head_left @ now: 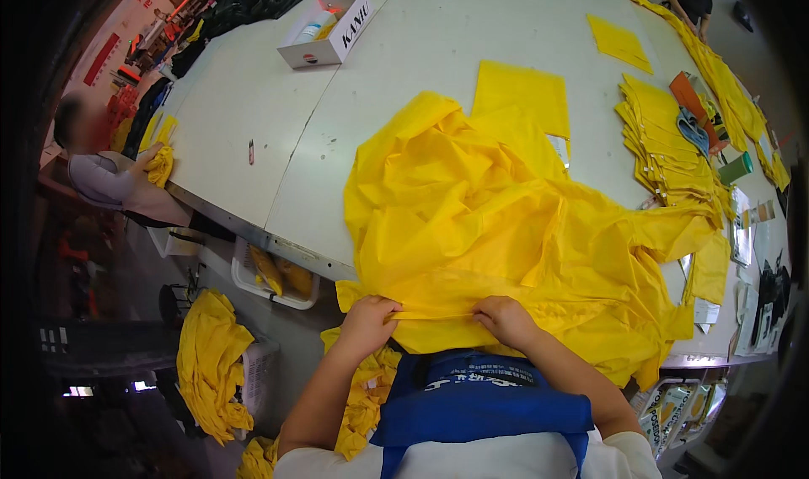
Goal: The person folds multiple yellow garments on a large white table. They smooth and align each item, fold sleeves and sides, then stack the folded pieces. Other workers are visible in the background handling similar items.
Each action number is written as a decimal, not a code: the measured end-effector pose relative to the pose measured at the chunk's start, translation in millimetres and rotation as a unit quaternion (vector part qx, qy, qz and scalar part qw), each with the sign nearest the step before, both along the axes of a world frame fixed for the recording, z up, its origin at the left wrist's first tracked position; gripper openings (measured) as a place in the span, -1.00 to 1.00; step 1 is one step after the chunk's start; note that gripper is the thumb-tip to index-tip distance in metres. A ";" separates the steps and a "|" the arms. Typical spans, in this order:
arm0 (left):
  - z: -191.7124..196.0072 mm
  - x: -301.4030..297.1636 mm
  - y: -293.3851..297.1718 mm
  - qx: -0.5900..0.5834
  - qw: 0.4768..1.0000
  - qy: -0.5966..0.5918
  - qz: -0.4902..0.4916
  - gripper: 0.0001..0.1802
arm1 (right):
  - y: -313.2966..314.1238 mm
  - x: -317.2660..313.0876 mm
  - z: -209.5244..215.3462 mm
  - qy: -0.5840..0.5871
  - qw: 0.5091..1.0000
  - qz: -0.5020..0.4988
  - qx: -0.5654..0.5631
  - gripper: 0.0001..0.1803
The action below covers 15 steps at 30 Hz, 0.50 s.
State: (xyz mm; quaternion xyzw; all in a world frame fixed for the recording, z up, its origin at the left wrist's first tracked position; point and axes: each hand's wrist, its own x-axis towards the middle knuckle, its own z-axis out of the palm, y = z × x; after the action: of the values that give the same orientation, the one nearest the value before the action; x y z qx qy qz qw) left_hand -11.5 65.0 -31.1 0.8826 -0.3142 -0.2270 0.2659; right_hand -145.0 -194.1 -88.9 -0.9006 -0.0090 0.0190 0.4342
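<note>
A large rumpled yellow garment (472, 218) covers the near middle of the white table and hangs over its front edge. My left hand (371, 321) pinches a folded edge of it at the left, fingers closed on the fabric. A short way to the right, my right hand (506, 321) grips the same edge between thumb and fingers. Between the two hands the edge runs nearly straight. The garment's right side spreads in gathered folds toward the yellow stacks.
Folded yellow pieces (666, 142) are stacked at the right, beside a green cup (736, 169). A white box (327, 37) stands far left on the white table (244, 91). Another person (118, 176) handles yellow cloth at the left edge. Yellow cloth (211, 361) fills a floor basket.
</note>
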 end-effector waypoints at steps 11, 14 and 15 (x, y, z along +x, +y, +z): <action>-25.9 -27.9 21.0 0.010 0.986 -0.136 0.093 -0.72 | 15.3 24.9 -30.5 0.150 0.979 -0.132 -0.034 -0.78; -31.3 -38.1 21.3 -0.055 0.988 -0.128 0.069 -0.76 | 18.7 31.0 -31.9 0.170 0.973 -0.118 -0.098 -0.72; -32.6 -40.4 21.0 -0.076 0.987 -0.128 0.062 -0.77 | 19.3 32.6 -32.4 0.192 0.970 -0.117 -0.090 -0.72</action>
State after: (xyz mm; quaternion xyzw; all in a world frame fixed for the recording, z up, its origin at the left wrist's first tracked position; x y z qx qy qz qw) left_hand -51.8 86.0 -63.7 0.8994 -0.3068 -0.0709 0.3033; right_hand -112.4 -174.8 -121.3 -0.9102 0.1817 0.1414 0.3441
